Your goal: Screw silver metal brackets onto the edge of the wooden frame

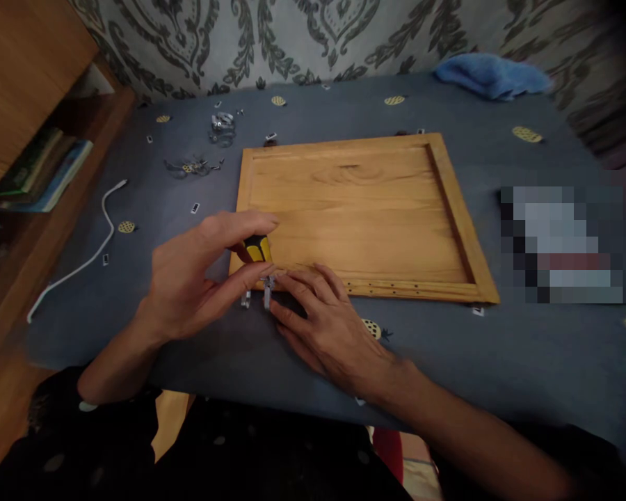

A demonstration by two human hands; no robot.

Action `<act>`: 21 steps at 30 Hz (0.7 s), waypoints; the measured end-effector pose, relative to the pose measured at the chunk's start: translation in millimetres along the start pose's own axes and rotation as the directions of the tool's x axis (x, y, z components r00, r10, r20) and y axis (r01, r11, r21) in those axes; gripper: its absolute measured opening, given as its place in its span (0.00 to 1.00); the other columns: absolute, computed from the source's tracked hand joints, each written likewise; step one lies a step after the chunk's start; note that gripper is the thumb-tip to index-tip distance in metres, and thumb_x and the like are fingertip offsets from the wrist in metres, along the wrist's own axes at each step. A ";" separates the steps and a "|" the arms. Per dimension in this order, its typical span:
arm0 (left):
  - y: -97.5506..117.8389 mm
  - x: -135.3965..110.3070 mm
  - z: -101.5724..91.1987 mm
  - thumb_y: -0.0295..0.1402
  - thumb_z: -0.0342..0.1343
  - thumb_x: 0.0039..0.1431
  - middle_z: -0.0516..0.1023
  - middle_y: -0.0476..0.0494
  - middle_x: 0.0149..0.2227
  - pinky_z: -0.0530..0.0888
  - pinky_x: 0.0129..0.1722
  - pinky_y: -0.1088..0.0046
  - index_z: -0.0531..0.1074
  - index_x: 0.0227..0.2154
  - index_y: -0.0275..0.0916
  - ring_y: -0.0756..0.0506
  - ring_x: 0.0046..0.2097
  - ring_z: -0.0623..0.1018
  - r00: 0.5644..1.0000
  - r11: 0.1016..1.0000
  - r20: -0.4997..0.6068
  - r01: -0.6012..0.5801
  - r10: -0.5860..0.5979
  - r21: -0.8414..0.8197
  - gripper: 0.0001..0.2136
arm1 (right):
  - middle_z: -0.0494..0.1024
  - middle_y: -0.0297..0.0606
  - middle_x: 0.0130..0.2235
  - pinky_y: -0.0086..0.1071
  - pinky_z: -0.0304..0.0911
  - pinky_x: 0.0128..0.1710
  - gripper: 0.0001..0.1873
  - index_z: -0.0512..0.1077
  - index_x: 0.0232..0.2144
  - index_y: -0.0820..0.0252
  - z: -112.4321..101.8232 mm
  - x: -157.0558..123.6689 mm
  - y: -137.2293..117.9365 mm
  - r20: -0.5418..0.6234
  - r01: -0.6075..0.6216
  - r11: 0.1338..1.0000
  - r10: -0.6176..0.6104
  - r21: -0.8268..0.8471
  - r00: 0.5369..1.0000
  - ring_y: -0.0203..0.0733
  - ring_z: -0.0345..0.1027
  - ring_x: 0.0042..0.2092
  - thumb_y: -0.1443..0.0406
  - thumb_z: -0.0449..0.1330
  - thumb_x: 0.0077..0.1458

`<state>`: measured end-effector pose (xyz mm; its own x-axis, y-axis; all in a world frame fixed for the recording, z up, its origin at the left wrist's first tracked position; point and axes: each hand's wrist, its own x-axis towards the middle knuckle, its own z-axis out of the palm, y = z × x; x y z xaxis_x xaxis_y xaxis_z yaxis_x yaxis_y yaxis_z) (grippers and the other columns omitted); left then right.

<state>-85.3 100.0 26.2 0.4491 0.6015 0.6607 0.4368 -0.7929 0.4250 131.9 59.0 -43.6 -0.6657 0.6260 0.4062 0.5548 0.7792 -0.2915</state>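
Note:
My left hand [193,271] is closed, with thumb and fingers around the yellow-and-black handle of a screwdriver [257,249]. The handle stands nearly upright over the near left part of a framed wooden panel [355,223], which lies flat on the table. Below it, a small shiny metal fitting [268,293], possibly a hinge, sits at the panel's near edge; the screwdriver's tip cannot be made out. Fingers of my right hand [326,323] press against this fitting and rest on the panel's near rail. Several small dark holes run along that rail, right of my fingers.
Loose metal pieces [222,125] lie at the back left, with a second tangle of small parts [193,165] nearer. A white cable [104,240] runs along the left side by a wooden shelf with books [57,177]. A blue cloth [493,75] lies at the back right; a blurred-out object [563,243] lies below it.

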 end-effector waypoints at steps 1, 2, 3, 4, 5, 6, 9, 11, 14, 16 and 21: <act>0.4 0.4 -0.1 0.26 0.67 0.59 0.82 0.48 0.51 0.82 0.45 0.75 0.71 0.58 0.47 0.48 0.48 0.83 1.000 1.000 -0.002 0.003 -0.003 -0.001 0.25 | 0.76 0.50 0.57 0.59 0.59 0.63 0.13 0.77 0.49 0.60 0.0 0.3 -0.1 -0.007 0.001 1.000 -0.001 -0.008 1.000 0.54 0.64 0.60 0.66 0.56 0.66; 0.8 0.7 -0.2 0.26 0.67 0.59 0.82 0.48 0.51 0.82 0.44 0.75 0.71 0.57 0.47 0.48 0.48 0.83 1.000 1.000 -0.004 0.011 -0.011 0.003 0.24 | 0.76 0.49 0.57 0.59 0.59 0.63 0.13 0.77 0.49 0.60 -0.2 0.6 -0.2 -0.013 0.001 1.000 -0.001 -0.015 1.000 0.53 0.64 0.60 0.66 0.55 0.67; 1.2 0.9 -0.2 0.26 0.67 0.59 0.82 0.49 0.51 0.83 0.44 0.75 0.72 0.57 0.47 0.47 0.48 0.83 1.000 1.000 -0.005 0.020 -0.020 0.012 0.24 | 0.76 0.49 0.57 0.58 0.59 0.63 0.13 0.77 0.49 0.60 -0.5 0.9 -0.6 -0.017 0.001 1.000 -0.001 -0.022 1.000 0.53 0.64 0.59 0.66 0.55 0.67; 1.6 1.0 -0.3 0.26 0.67 0.59 0.82 0.49 0.51 0.83 0.44 0.74 0.72 0.56 0.48 0.47 0.48 0.83 1.000 0.999 -0.004 0.030 -0.029 0.022 0.23 | 0.76 0.48 0.57 0.58 0.59 0.63 0.13 0.77 0.48 0.60 -0.9 1.1 -1.0 -0.020 0.001 1.000 -0.002 -0.027 1.000 0.53 0.64 0.59 0.66 0.55 0.67; 1.9 1.0 -0.3 0.26 0.67 0.59 0.82 0.49 0.51 0.83 0.44 0.74 0.72 0.56 0.48 0.47 0.48 0.83 0.999 0.999 -0.003 0.035 -0.035 0.028 0.23 | 0.76 0.48 0.57 0.57 0.59 0.63 0.13 0.77 0.48 0.60 -1.2 1.3 -1.5 -0.019 0.000 1.000 0.000 -0.030 1.000 0.52 0.64 0.59 0.66 0.55 0.67; 2.1 0.9 -0.3 0.27 0.67 0.60 0.82 0.49 0.51 0.83 0.44 0.74 0.72 0.56 0.47 0.46 0.48 0.83 0.999 0.999 0.001 0.040 -0.040 0.026 0.23 | 0.76 0.48 0.56 0.57 0.60 0.63 0.13 0.77 0.48 0.59 -1.6 1.4 -1.9 -0.016 -0.001 1.000 0.001 -0.031 1.000 0.52 0.64 0.59 0.66 0.55 0.67; 2.1 0.4 0.1 0.27 0.66 0.61 0.82 0.49 0.51 0.83 0.44 0.73 0.72 0.56 0.48 0.46 0.48 0.83 0.999 0.999 0.008 0.049 -0.049 0.019 0.21 | 0.76 0.49 0.56 0.58 0.59 0.62 0.13 0.77 0.48 0.60 -2.2 1.5 -3.1 -0.006 -0.007 1.000 0.006 -0.025 1.000 0.52 0.63 0.59 0.66 0.55 0.67; 1.9 -0.1 0.7 0.28 0.65 0.61 0.82 0.49 0.51 0.84 0.44 0.72 0.71 0.56 0.49 0.46 0.48 0.83 0.998 0.998 0.007 0.056 -0.057 0.031 0.22 | 0.76 0.50 0.57 0.58 0.59 0.62 0.13 0.77 0.48 0.61 -2.2 1.4 -3.6 -0.002 -0.006 1.000 0.006 -0.015 1.000 0.53 0.63 0.59 0.66 0.55 0.67; 1.6 -0.6 1.3 0.28 0.66 0.61 0.82 0.48 0.51 0.83 0.43 0.72 0.71 0.58 0.50 0.46 0.48 0.83 0.999 0.998 0.003 0.053 -0.053 0.035 0.23 | 0.75 0.50 0.57 0.58 0.58 0.63 0.13 0.77 0.49 0.61 -1.9 1.1 -3.7 0.001 -0.011 1.000 0.011 -0.008 1.000 0.53 0.63 0.59 0.66 0.55 0.66; 1.7 -0.7 1.2 0.29 0.66 0.61 0.82 0.49 0.51 0.83 0.43 0.72 0.71 0.57 0.51 0.46 0.47 0.84 0.999 0.998 0.004 0.054 -0.054 0.028 0.23 | 0.75 0.50 0.58 0.59 0.58 0.63 0.13 0.77 0.50 0.61 -1.6 0.6 -3.3 0.015 -0.017 1.000 0.017 -0.004 1.000 0.53 0.62 0.60 0.66 0.56 0.66; 4.0 -1.1 -1.4 0.30 0.65 0.62 0.82 0.52 0.50 0.84 0.44 0.67 0.72 0.57 0.56 0.45 0.47 0.84 0.995 0.995 -0.001 0.097 -0.097 0.034 0.22 | 0.74 0.51 0.58 0.59 0.57 0.63 0.14 0.76 0.51 0.61 -0.5 -1.1 -1.6 0.014 -0.007 1.000 0.007 -0.001 1.000 0.53 0.62 0.60 0.66 0.56 0.66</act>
<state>-85.1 96.0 28.1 0.4035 0.6757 0.6170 0.5044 -0.7268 0.4662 132.0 57.0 -43.2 -0.6685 0.6318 0.3922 0.5601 0.7747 -0.2934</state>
